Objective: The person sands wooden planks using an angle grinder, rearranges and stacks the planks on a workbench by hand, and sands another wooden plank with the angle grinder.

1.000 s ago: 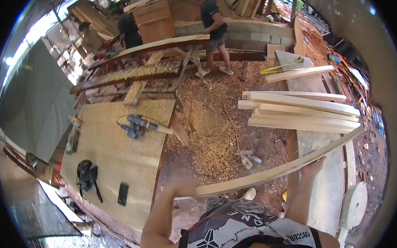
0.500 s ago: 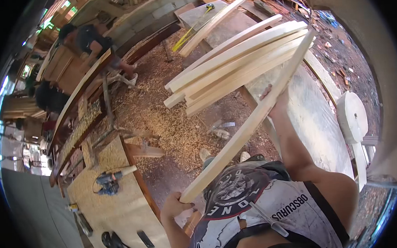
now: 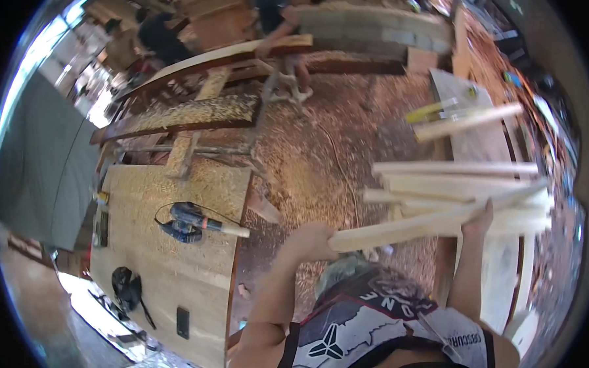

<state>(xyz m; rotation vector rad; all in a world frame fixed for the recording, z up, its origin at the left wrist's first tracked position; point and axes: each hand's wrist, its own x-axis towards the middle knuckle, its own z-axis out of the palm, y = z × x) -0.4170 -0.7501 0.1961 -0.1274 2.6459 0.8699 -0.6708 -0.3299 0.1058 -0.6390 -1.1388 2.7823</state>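
Note:
A long pale wooden plank [image 3: 408, 229] stretches across in front of my body. Its near-left end sits in my left hand [image 3: 312, 242], whose fingers are wrapped round it and slightly blurred. Farther along, my right hand [image 3: 478, 221] grips the same plank from the near side. Behind the plank, several similar pale boards [image 3: 452, 177] lie stacked on the right-hand bench, partly covered by the one I hold.
On the left, a plywood table [image 3: 207, 280] bears a corded power tool [image 3: 188, 221], a black phone [image 3: 183, 322] and a black strapped item [image 3: 127, 288]. A yellow tape measure [image 3: 432, 110] lies at the far right. Beyond, a co-worker [image 3: 275, 20] handles a long board. Shavings [image 3: 314, 176] cover the ground.
My view has swung left toward the plywood table. The plank has turned from a steep diagonal to nearly level across my view, still held in both hands.

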